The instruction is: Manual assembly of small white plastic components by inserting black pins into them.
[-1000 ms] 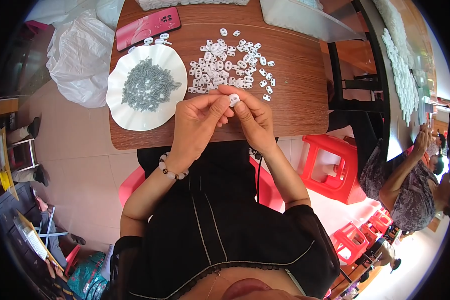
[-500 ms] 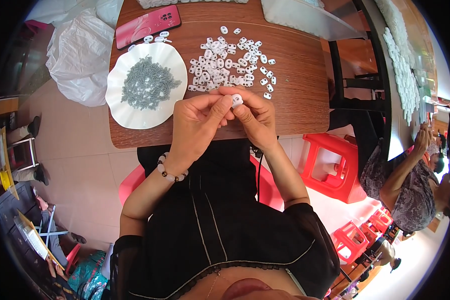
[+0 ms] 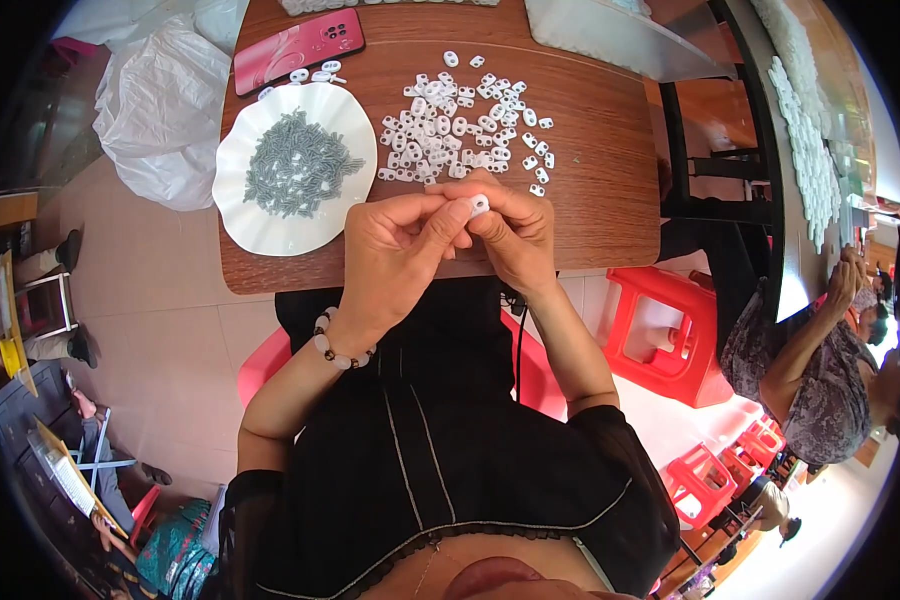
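A small white plastic cord lock point(image 3: 479, 204) is pinched between the fingertips of both hands, just above the table's near edge. My left hand point(image 3: 395, 265) is closed on its left side, the thumb lying over part of it. From the right, my right hand point(image 3: 520, 238) grips the same piece between thumb and fingers. One dark hole faces up; the rest is hidden by my fingers. Just beyond my hands lies a loose pile of white two-hole cord lock pieces point(image 3: 442, 125). To the left, a white wavy-rimmed plate point(image 3: 232, 205) holds a heap of small grey springs point(image 3: 295, 165).
A pink phone point(image 3: 298, 52) lies at the table's far left, with a few white cord locks point(image 3: 317, 76) beside it. A translucent bin point(image 3: 610, 40) stands at the far right. Red stools point(image 3: 670, 335) are on the floor at right; another person point(image 3: 810, 375) sits there.
The cord lock has turned and tilted between my fingertips: two holes showed before, one shows now. My left thumb covers more of it. Both hands have otherwise stayed in place.
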The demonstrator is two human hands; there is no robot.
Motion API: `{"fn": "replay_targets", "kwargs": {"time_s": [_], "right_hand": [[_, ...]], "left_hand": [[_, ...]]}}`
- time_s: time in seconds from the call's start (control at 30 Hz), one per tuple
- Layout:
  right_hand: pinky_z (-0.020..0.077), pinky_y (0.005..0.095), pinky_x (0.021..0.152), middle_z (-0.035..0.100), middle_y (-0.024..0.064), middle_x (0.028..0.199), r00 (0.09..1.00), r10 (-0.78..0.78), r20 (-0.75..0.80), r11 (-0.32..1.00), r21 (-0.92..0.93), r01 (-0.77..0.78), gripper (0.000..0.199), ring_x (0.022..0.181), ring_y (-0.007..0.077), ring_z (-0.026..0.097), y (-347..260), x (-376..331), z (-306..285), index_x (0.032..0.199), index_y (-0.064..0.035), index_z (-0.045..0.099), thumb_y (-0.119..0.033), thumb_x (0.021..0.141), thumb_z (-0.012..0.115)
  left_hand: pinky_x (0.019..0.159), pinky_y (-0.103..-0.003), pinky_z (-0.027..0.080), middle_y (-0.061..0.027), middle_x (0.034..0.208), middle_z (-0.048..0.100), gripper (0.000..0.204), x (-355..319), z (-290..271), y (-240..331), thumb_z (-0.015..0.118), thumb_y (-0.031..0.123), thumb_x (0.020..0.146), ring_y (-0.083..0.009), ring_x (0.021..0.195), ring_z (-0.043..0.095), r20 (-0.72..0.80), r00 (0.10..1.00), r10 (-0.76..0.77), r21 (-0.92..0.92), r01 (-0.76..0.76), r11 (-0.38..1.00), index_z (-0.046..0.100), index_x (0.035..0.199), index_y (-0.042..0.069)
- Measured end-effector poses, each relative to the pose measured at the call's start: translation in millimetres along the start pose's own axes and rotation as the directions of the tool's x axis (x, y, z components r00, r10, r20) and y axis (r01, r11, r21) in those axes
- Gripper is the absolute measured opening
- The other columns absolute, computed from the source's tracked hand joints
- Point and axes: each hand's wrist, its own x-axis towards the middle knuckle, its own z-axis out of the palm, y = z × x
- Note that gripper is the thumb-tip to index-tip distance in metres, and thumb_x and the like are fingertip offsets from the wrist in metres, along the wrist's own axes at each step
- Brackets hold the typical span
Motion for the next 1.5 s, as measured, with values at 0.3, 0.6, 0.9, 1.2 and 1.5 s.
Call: {"fn": "replay_targets", "kwargs": {"time_s": [0.3, 0.6, 0.9, 1.2, 1.5], "right_hand": [[0.0466, 0.0297, 0.083, 0.063, 0.0146, 0.107, 1.0, 0.021, 0.018, 0.999, 0.043, -0.022, 0.038, 0.091, 0.0168, 0.058, -0.2, -1.0, 0.0, 0.116, 0.005, 0.06, -0.024, 0.092, 0.059], [0.0454, 0.032, 0.09, 0.061, 0.0174, 0.115, 1.0, 0.009, 0.029, 0.999, 0.039, -0.01, 0.041, 0.103, 0.0201, 0.059, -1.0, -1.2, -0.5, 0.121, 0.0054, 0.056, -0.024, 0.092, 0.058], [0.0443, 0.0332, 0.092, 0.06, 0.0196, 0.118, 0.999, 0.014, 0.037, 0.998, 0.06, -0.016, 0.044, 0.105, 0.0213, 0.058, -2.5, -0.4, 0.7, 0.122, 0.005, 0.055, -0.028, 0.092, 0.058], [0.0462, 0.0284, 0.086, 0.061, 0.013, 0.117, 0.998, 0.043, 0.05, 0.993, 0.103, -0.048, 0.04, 0.092, 0.0133, 0.058, -3.3, 0.2, 1.5, 0.126, 0.0024, 0.054, -0.018, 0.091, 0.06], [0.0452, 0.0301, 0.091, 0.06, 0.0162, 0.119, 0.995, 0.086, 0.052, 0.981, 0.167, -0.093, 0.041, 0.103, 0.0164, 0.058, -4.1, -0.2, 2.5, 0.127, 0.0026, 0.052, -0.014, 0.09, 0.061]], "left_hand": [[0.052, -0.017, 0.042, -0.004, 0.068, 0.064, 0.015, 1.4, -1.2, -1.9, 0.066, 0.012, 0.087, -0.0043, 0.057, 0.053, 0.001, 1.0, -0.008, -0.03, 0.008, 1.0, 0.07, 0.09, -0.002], [0.053, -0.018, 0.043, -0.0052, 0.071, 0.065, 0.015, 0.8, -1.3, -3.7, 0.064, 0.011, 0.089, -0.0054, 0.059, 0.054, 0.0, 1.0, 0.004, -0.04, -0.004, 0.999, 0.07, 0.092, -0.003], [0.055, -0.018, 0.044, -0.0058, 0.073, 0.066, 0.016, 0.3, -1.3, -6.1, 0.063, 0.011, 0.09, -0.0062, 0.061, 0.054, -0.004, 1.0, 0.008, -0.038, -0.009, 0.999, 0.069, 0.094, -0.003], [0.055, -0.018, 0.043, -0.005, 0.073, 0.065, 0.017, 0.5, -2.8, -8.1, 0.062, 0.012, 0.09, -0.0059, 0.062, 0.054, -0.007, 1.0, 0.013, -0.06, -0.013, 0.998, 0.069, 0.094, -0.004], [0.055, -0.018, 0.044, -0.0047, 0.073, 0.065, 0.018, -0.9, -3.7, -8.6, 0.063, 0.014, 0.09, -0.0057, 0.062, 0.055, -0.015, 1.0, 0.026, -0.021, -0.027, 0.999, 0.069, 0.093, -0.004]]}}
